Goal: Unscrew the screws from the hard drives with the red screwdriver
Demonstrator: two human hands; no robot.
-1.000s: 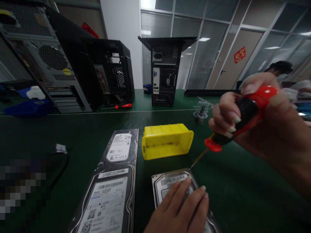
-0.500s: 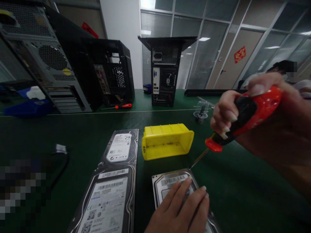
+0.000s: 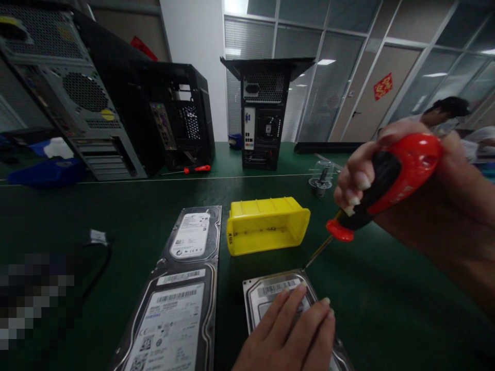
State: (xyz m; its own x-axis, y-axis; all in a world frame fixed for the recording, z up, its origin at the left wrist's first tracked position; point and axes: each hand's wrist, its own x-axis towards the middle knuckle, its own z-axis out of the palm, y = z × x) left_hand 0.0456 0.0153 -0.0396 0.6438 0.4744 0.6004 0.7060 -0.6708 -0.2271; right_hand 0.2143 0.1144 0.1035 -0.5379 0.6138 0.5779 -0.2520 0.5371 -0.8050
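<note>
My right hand [image 3: 406,180] is closed round the red and black handle of a screwdriver [image 3: 381,185]. Its thin shaft slants down to the far right corner of a hard drive [image 3: 270,291] that lies on the green table. My left hand [image 3: 292,335] lies flat on top of that drive, fingers stretched out and pressing on its label. A yellow plastic bin [image 3: 266,224] stands just beyond the drive, its open side toward me.
Two more hard drives [image 3: 191,234] [image 3: 170,324] lie in a row to the left. Three open computer cases [image 3: 266,111] stand at the back, a second screwdriver [image 3: 197,168] beside one. A black cable [image 3: 96,257] lies at left. Another person sits at far right.
The screwdriver handle has turned a little in my right hand while its tip stays on the drive's corner. My left hand has kept its place on the drive.
</note>
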